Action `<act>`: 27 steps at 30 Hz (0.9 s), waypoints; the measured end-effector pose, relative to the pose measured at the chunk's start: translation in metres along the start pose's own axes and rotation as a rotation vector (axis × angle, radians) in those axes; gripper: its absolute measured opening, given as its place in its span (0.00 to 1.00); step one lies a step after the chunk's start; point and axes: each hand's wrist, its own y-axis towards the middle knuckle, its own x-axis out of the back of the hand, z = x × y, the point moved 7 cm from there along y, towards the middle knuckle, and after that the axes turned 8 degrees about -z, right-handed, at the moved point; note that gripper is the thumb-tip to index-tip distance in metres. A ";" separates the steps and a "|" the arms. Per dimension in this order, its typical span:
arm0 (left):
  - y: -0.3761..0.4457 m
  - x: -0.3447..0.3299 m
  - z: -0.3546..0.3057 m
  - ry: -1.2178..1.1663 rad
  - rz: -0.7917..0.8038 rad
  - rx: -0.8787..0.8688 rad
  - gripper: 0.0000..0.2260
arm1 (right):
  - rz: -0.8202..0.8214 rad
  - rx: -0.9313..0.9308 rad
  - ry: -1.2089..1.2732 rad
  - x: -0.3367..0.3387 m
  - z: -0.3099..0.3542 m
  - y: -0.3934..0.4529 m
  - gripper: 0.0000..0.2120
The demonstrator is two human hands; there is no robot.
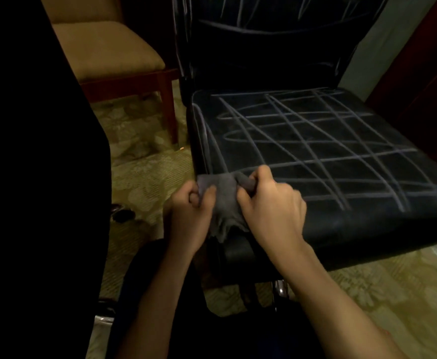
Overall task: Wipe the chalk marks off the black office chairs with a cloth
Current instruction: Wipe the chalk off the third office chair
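- Black office chair (328, 229) fills the right half of the head view, seat facing the camera, backrest upright behind it.
- Chalk marks (315, 141): pale crossing lines, roughly a grid with diagonals and a few loops, cover most of the seat; more strokes run up the backrest.
- Grey cloth (225, 200) is bunched at the seat's front left corner, its lower edge hanging over the seat's front.
- Left hand (190, 216): fingers curled, thumb and fingers pinching the cloth's left edge.
- Right hand (271, 206): fingers curled round the cloth's right part, knuckles up, hand over the seat's front edge.
- The 2 hands sit close together with the cloth stretched between them.
- Tan upholstered chair (108, 50) with red-brown wooden legs stands left of the office chair, behind it.
- Patterned yellow-green carpet (147, 172) lies under both.
- Large dark shape on the far left; cannot tell what it is.
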 end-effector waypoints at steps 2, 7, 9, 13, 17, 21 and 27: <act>-0.001 0.001 -0.002 0.025 -0.016 -0.009 0.11 | 0.004 0.021 0.005 -0.001 0.003 0.004 0.12; -0.048 0.001 0.015 -0.156 0.168 0.084 0.07 | 0.068 -0.009 0.030 0.017 -0.020 -0.037 0.12; -0.062 -0.003 0.016 -0.206 0.246 0.113 0.03 | 0.085 -0.053 0.025 0.023 -0.029 -0.053 0.13; -0.036 -0.009 0.005 -0.017 0.217 -0.027 0.17 | 0.044 -0.073 -0.005 0.023 -0.032 -0.043 0.12; 0.009 -0.018 -0.003 0.112 0.065 -0.059 0.17 | 0.018 -0.117 -0.041 0.007 -0.020 0.002 0.13; 0.011 -0.018 -0.004 0.136 0.059 -0.066 0.14 | 0.017 -0.107 -0.033 0.006 -0.012 0.009 0.13; -0.028 -0.001 -0.002 0.254 0.144 -0.113 0.16 | 0.116 -0.172 -0.013 0.024 -0.033 -0.028 0.09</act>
